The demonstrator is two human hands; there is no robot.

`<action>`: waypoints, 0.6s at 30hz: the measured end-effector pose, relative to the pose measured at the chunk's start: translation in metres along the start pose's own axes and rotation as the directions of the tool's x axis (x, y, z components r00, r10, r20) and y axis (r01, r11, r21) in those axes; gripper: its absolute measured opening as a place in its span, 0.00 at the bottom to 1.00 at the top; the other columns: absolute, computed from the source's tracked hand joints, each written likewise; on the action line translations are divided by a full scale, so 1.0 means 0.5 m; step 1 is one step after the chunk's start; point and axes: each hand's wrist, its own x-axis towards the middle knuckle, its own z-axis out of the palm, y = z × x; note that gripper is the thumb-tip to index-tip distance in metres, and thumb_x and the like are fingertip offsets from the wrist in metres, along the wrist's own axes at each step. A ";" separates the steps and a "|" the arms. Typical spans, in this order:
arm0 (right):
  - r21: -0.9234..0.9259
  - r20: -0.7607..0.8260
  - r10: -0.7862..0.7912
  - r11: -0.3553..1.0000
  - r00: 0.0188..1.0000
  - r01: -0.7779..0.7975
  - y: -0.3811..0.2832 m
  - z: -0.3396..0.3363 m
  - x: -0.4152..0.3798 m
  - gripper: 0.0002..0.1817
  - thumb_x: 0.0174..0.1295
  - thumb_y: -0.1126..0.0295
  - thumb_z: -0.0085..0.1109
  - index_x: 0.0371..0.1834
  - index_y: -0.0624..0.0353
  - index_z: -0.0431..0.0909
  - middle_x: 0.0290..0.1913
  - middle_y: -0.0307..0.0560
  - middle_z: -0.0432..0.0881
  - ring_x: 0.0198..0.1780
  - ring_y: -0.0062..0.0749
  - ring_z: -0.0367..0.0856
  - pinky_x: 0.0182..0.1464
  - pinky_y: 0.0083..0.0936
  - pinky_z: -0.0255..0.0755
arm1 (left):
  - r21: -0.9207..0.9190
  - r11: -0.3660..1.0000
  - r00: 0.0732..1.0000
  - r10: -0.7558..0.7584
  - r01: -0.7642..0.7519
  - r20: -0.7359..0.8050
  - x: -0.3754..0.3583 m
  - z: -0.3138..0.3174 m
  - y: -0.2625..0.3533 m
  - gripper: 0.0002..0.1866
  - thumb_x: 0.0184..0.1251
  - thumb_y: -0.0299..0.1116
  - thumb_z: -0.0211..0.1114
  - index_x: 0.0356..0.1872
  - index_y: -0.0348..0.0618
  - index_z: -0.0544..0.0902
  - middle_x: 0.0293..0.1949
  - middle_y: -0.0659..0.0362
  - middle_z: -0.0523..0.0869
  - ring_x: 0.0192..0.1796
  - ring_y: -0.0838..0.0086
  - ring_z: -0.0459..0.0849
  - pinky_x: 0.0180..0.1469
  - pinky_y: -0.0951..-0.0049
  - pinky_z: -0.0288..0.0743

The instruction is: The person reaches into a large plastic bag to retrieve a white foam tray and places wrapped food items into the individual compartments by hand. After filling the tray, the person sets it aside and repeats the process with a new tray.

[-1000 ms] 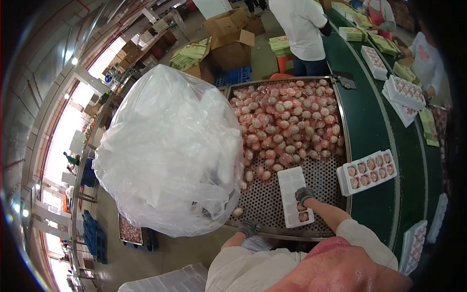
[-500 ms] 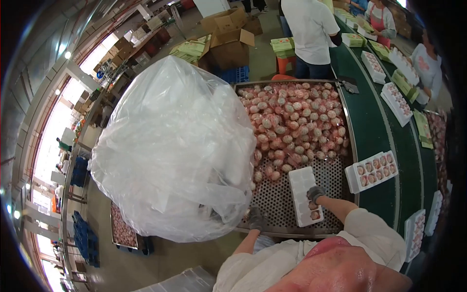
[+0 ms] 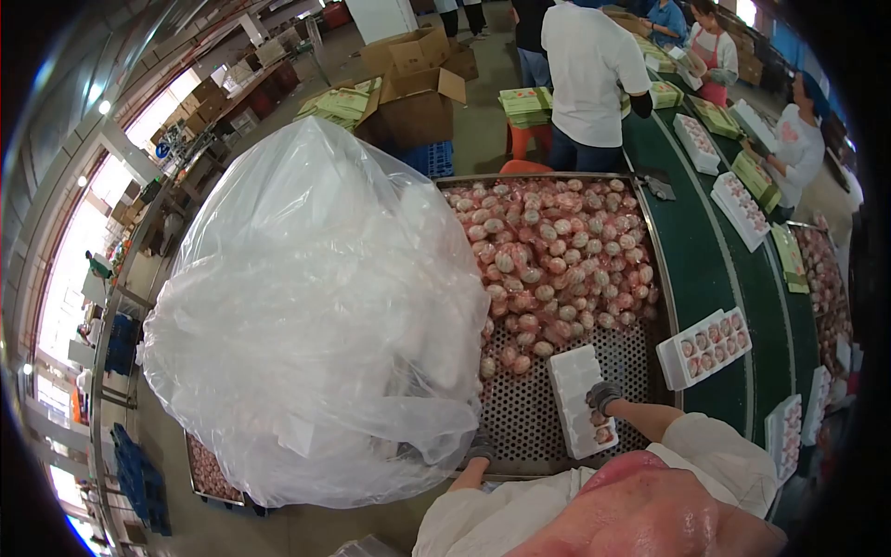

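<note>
A white foam egg tray [image 3: 571, 376] lies on the perforated metal table, with a few wrapped eggs [image 3: 603, 434] in the cells at its near end. My right hand [image 3: 605, 397], in a grey glove, is over the tray's right side, fingers curled down into the cells; what they grip is hidden. My left hand [image 3: 481, 449], also gloved, is by the table's near left edge against a big clear plastic bag [image 3: 306, 316] filled with white pieces. The bag partly covers its fingers. Many loose eggs [image 3: 566, 251] in reddish clear wrap are heaped beyond the tray.
A green conveyor belt [image 3: 691, 278] runs along the right, carrying filled egg trays [image 3: 703, 348] and green cartons [image 3: 756, 181]. A person in a white shirt [image 3: 594, 74] stands beyond the table; other people work across the belt. Cardboard boxes [image 3: 413, 107] stand at the back.
The view has shifted, so the table and tray sit slightly lower. My left hand has gone further behind the bag's edge. My right hand stays at the tray.
</note>
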 end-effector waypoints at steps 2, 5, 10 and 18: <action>0.074 0.055 0.046 0.996 0.997 -0.050 -0.001 -0.008 0.001 0.13 0.29 0.60 0.63 0.20 0.54 0.78 0.20 0.40 0.76 0.20 0.30 0.73 0.21 0.27 0.69 | -0.056 0.998 0.997 -0.029 0.033 0.070 -0.003 -0.013 -0.009 0.33 0.43 0.46 0.59 0.54 0.50 0.61 0.55 0.54 0.63 0.58 0.64 0.60 0.57 0.67 0.55; 0.060 0.044 0.151 0.986 0.988 -0.154 -0.007 0.009 0.019 0.13 0.28 0.60 0.63 0.18 0.54 0.78 0.18 0.41 0.76 0.18 0.30 0.73 0.21 0.27 0.69 | -0.095 0.993 0.992 -0.056 0.067 0.112 0.001 -0.023 -0.018 0.33 0.42 0.45 0.60 0.53 0.51 0.62 0.54 0.54 0.64 0.57 0.65 0.61 0.57 0.67 0.56; -0.022 0.149 0.113 0.994 0.982 -0.111 -0.023 -0.066 -0.021 0.13 0.39 0.56 0.59 0.26 0.50 0.80 0.26 0.40 0.79 0.30 0.30 0.78 0.26 0.31 0.70 | -0.151 0.984 0.988 -0.075 0.096 0.137 0.022 -0.004 -0.034 0.33 0.41 0.45 0.62 0.52 0.51 0.64 0.53 0.55 0.66 0.56 0.66 0.63 0.56 0.68 0.57; 0.017 0.005 0.002 1.000 1.000 -0.002 -0.006 -0.070 -0.046 0.09 0.36 0.64 0.60 0.20 0.55 0.78 0.22 0.44 0.78 0.25 0.32 0.77 0.19 0.30 0.69 | -0.298 0.935 0.976 -0.213 0.189 -0.047 -0.103 -0.234 0.084 0.19 0.40 0.43 0.63 0.34 0.46 0.73 0.33 0.56 0.76 0.38 0.67 0.75 0.39 0.67 0.68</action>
